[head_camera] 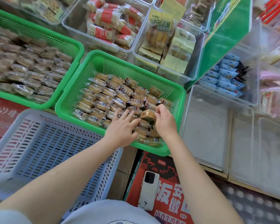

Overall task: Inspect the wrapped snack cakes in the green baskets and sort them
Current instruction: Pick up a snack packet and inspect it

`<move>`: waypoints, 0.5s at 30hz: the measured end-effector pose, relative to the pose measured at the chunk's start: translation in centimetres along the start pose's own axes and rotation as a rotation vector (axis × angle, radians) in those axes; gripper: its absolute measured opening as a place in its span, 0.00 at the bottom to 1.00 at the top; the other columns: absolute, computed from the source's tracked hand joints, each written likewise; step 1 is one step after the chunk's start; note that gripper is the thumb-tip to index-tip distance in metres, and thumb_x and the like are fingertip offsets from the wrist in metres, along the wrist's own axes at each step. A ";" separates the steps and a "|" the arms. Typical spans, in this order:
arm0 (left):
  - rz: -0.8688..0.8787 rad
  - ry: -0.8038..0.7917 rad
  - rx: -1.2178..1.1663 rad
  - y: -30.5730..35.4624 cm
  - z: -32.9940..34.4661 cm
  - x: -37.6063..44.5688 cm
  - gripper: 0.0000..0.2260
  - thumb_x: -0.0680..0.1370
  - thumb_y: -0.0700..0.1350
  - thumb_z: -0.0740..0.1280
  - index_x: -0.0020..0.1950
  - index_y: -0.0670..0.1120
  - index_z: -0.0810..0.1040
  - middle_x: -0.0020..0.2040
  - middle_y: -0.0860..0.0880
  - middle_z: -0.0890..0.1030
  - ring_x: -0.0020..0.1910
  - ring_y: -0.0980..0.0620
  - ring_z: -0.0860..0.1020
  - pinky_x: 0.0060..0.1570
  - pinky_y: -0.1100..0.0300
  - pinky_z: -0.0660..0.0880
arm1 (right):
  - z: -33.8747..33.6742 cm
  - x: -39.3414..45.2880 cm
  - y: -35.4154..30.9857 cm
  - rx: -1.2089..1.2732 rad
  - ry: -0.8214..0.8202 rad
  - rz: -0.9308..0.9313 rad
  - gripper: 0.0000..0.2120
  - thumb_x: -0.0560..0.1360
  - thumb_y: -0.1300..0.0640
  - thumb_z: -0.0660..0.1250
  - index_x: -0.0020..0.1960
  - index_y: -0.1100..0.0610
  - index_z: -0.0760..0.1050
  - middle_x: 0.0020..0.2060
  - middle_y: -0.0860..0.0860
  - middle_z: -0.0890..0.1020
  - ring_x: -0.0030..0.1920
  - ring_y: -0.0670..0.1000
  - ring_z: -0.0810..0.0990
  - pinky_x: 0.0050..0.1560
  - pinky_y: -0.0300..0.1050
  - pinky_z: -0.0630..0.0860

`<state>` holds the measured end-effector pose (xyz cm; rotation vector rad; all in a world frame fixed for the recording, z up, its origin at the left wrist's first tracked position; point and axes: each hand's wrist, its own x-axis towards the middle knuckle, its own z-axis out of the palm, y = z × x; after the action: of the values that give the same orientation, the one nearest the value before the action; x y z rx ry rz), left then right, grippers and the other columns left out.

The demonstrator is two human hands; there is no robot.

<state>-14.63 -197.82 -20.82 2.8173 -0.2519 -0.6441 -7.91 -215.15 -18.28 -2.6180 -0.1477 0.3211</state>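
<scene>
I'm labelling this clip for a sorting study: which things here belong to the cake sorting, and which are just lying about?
Part of the job:
- near green basket
- far green basket
- wrapped cake pinched by the right hand
- left hand, flat on the pile
- perhaps the grey basket

Lying about:
- white phone on the red carton
- blue packets
- clear bins

Two red printed cardboard cartons are serving as the base here: one at the near centre point(166, 183) is carrying a white smartphone point(148, 190) lying face down, and the front corner of a green perforated plastic basket point(66, 101) is resting on its far end. A second red carton at left point(2, 117) is sitting under a grey-blue slotted plastic basket point(44, 147). At right, clear plastic bins point(217, 126) are standing on a pale wooden shelf edge point(229, 178).
</scene>
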 end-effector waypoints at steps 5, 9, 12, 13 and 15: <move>0.000 0.000 -0.017 -0.1 0.0 -0.1 0.26 0.82 0.57 0.52 0.81 0.59 0.56 0.83 0.46 0.51 0.82 0.45 0.46 0.78 0.39 0.37 | 0.1 1.2 0.8 0.092 0.003 0.145 0.04 0.84 0.60 0.57 0.50 0.57 0.67 0.41 0.52 0.75 0.39 0.52 0.72 0.34 0.42 0.65; 0.003 -0.005 -0.013 -0.1 0.0 0.0 0.26 0.82 0.57 0.52 0.80 0.59 0.56 0.83 0.47 0.50 0.82 0.45 0.46 0.78 0.39 0.38 | 0.0 1.6 1.4 0.239 0.035 0.264 0.03 0.83 0.60 0.59 0.51 0.57 0.68 0.42 0.50 0.74 0.42 0.53 0.73 0.37 0.44 0.67; 0.004 -0.010 -0.018 -0.1 -0.1 -0.1 0.26 0.82 0.57 0.53 0.80 0.60 0.55 0.83 0.47 0.50 0.82 0.46 0.47 0.78 0.39 0.38 | -0.3 1.9 1.9 0.514 0.057 0.429 0.04 0.83 0.59 0.59 0.50 0.55 0.69 0.46 0.52 0.77 0.48 0.56 0.79 0.47 0.52 0.80; 0.006 -0.013 -0.020 0.0 -0.1 0.0 0.26 0.82 0.57 0.53 0.80 0.60 0.55 0.83 0.47 0.50 0.82 0.46 0.47 0.78 0.39 0.38 | -0.4 2.0 2.0 0.665 0.067 0.489 0.05 0.83 0.60 0.59 0.49 0.54 0.69 0.50 0.54 0.78 0.52 0.57 0.80 0.52 0.55 0.81; 0.005 -0.019 -0.025 0.0 -0.1 0.1 0.26 0.82 0.57 0.53 0.80 0.60 0.55 0.83 0.47 0.50 0.82 0.46 0.47 0.78 0.39 0.38 | -0.9 1.9 1.8 0.982 0.085 0.584 0.05 0.84 0.63 0.57 0.51 0.55 0.68 0.55 0.57 0.78 0.54 0.56 0.81 0.55 0.56 0.81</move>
<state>-14.54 -197.78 -20.81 2.7867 -0.2519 -0.6690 -5.74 -216.83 -18.76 -1.6340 0.6529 0.3535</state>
